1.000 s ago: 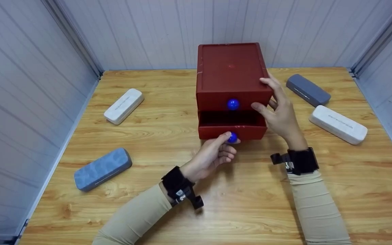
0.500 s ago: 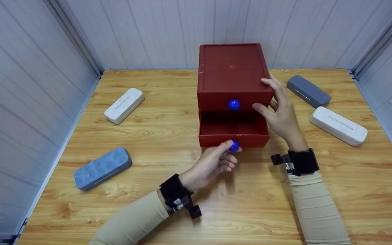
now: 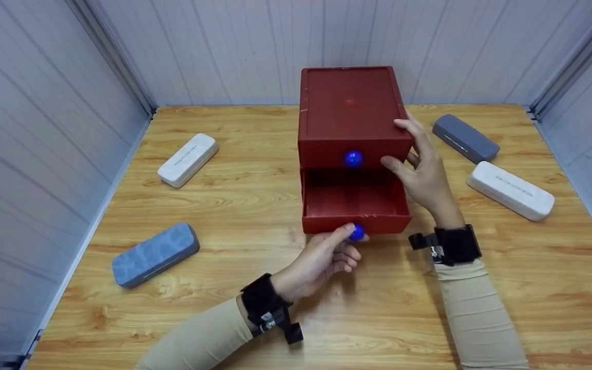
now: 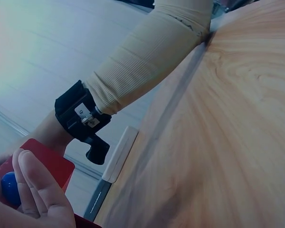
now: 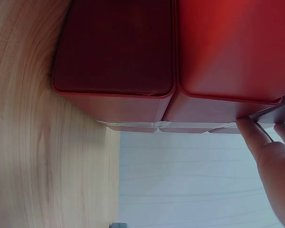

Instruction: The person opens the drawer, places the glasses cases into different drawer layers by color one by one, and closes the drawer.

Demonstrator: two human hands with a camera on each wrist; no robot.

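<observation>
A red two-drawer box (image 3: 350, 103) stands toward the back of the wooden table. Its lower drawer (image 3: 388, 224) is pulled well out and its visible inside holds nothing. Thumb and fingers of my left hand (image 3: 316, 264) pinch the blue round knob (image 3: 357, 232) on that drawer, the other fingers loosely bent below it. My right hand (image 3: 427, 174) grips the box's front right corner, thumb against the upper drawer front and fingertips over the top edge. The upper drawer, with its own blue knob (image 3: 353, 158), is closed. In the right wrist view, right-hand fingers (image 5: 256, 135) touch the red box.
On the left lie a white oblong case (image 3: 188, 160) and a mottled blue case (image 3: 155, 255). To the right of the box are a dark grey case (image 3: 465, 137) and a second white case (image 3: 511, 191). Pale panel walls (image 3: 214, 51) enclose the table's back and sides.
My left hand has drawn the lower drawer toward me by its knob, so more of its inside shows. The right hand has kept its grip on the box, almost unmoved.
</observation>
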